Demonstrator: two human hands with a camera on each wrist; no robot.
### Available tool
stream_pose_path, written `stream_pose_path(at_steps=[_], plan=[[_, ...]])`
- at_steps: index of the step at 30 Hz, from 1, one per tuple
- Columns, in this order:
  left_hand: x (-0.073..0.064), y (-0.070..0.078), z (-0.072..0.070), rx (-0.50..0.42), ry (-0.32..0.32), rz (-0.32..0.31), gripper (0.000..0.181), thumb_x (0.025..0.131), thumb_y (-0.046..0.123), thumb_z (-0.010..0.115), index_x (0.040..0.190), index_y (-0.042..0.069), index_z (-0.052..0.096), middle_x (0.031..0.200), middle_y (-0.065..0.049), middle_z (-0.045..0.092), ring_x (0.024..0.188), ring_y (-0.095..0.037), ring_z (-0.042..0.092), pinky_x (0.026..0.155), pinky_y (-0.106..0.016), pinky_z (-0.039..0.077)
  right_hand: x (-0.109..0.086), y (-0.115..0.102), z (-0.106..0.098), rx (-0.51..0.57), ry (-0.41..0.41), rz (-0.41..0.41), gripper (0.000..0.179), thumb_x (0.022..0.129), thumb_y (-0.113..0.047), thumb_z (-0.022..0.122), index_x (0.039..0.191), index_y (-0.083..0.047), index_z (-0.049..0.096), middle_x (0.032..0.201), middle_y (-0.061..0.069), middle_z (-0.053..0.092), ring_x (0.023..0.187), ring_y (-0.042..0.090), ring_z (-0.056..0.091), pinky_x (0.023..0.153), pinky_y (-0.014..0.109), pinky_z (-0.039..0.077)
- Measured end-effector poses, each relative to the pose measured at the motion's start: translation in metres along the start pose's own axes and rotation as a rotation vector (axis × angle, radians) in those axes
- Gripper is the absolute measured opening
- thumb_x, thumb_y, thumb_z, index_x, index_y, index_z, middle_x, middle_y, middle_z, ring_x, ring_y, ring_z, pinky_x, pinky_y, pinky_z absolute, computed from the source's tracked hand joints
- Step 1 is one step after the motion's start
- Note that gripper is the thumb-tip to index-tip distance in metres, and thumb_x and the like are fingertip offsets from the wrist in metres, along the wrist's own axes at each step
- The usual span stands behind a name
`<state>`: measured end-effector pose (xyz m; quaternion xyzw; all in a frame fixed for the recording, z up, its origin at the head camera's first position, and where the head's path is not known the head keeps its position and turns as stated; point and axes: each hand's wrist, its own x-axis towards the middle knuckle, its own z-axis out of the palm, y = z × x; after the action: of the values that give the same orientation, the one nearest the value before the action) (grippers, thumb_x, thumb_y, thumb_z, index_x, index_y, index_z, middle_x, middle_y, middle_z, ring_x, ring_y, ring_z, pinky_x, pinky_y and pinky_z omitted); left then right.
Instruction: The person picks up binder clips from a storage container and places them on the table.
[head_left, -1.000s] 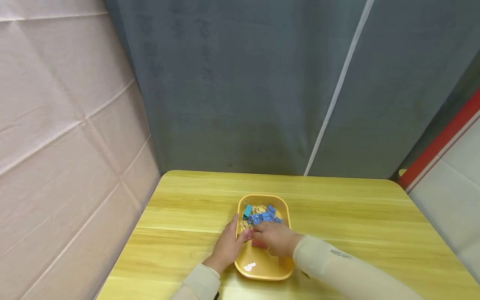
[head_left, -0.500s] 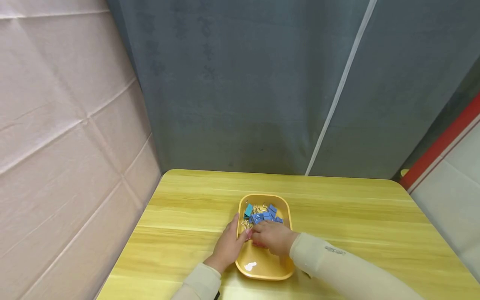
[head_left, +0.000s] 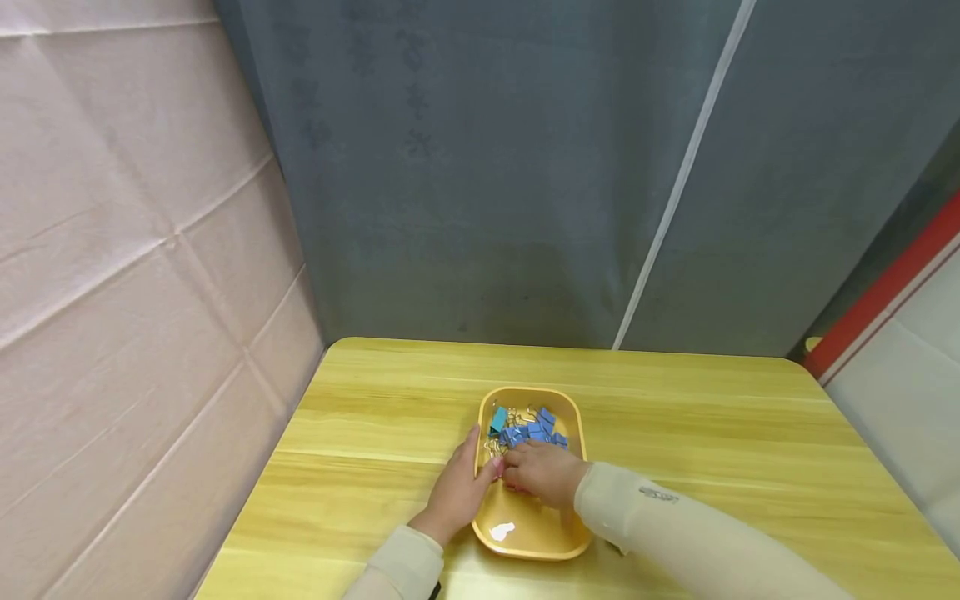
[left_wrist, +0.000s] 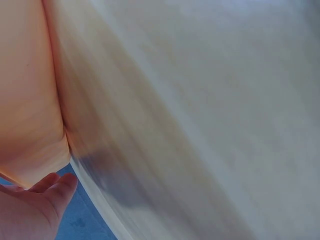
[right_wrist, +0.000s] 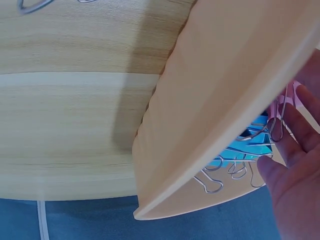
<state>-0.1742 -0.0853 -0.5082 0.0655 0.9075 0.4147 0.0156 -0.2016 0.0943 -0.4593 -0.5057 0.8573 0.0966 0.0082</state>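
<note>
binder clips (head_left: pixel 535 432) lie in the tray (head_left: pixel 528 533) — left hand (head_left: pixel 453 493) gripping it, seemingly for steadiness — while right hand (head_left: pixel 547 473) fingers meet pink clips (right_wrist: pixel 273 109), grasp unclear.

Cream sleeves (head_left: pixel 705 533); the right bears dark marking (head_left: pixel 658 494).

Cloth-walled booth (head_left: pixel 465 167), wood-grain table (head_left: pixel 375 417)

the tray (head_left: pixel 528 533) was plain yellow-orange, binder clips (head_left: pixel 536 431) were blue, teal and pink, the tabletop (head_left: pixel 697 433) was yellow with streaky wood grain, the backdrop (head_left: pixel 472 183) was grey-blue with one white stripe (head_left: pixel 686 167), both sleeves (head_left: pixel 663 508) were cream
</note>
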Motion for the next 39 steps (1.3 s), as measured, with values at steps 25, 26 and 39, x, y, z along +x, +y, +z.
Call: stream_pose_path(at_steps=[25, 26, 39], plan=[[0.001, 0.0, 0.002, -0.025, -0.003, -0.006, 0.07, 0.1, 0.044, 0.047, 0.153, 0.005, 0.022, 0.149, -0.026, 0.036, 0.133, -0.045, 0.039, 0.11, -0.059, 0.032, 0.011, -0.003, 0.02, -0.197, -0.157, 0.014, 0.06, 0.08, -0.008, 0.074, 0.134, -0.024, 0.056, 0.143, -0.007, 0.049, 0.132, 0.013, 0.044, 0.11, 0.034, 0.039], [0.001, 0.0, 0.001, -0.028, -0.003, -0.005, 0.07, 0.1, 0.043, 0.047, 0.153, 0.005, 0.022, 0.149, -0.026, 0.036, 0.133, -0.045, 0.038, 0.11, -0.059, 0.032, 0.011, -0.004, 0.02, -0.203, -0.156, 0.013, 0.058, 0.081, -0.009, 0.074, 0.134, -0.024, 0.056, 0.143, -0.007, 0.049, 0.132, 0.013, 0.044, 0.11, 0.033, 0.039], [0.002, -0.003, 0.004, -0.018, 0.002, 0.002, 0.071, 0.1, 0.047, 0.044, 0.153, 0.005, 0.022, 0.149, -0.025, 0.036, 0.133, -0.045, 0.039, 0.11, -0.058, 0.032, 0.012, -0.003, 0.017, -0.215, -0.167, 0.006, 0.048, 0.089, -0.013, 0.067, 0.134, -0.024, 0.056, 0.144, -0.007, 0.048, 0.133, 0.013, 0.044, 0.109, 0.032, 0.04]])
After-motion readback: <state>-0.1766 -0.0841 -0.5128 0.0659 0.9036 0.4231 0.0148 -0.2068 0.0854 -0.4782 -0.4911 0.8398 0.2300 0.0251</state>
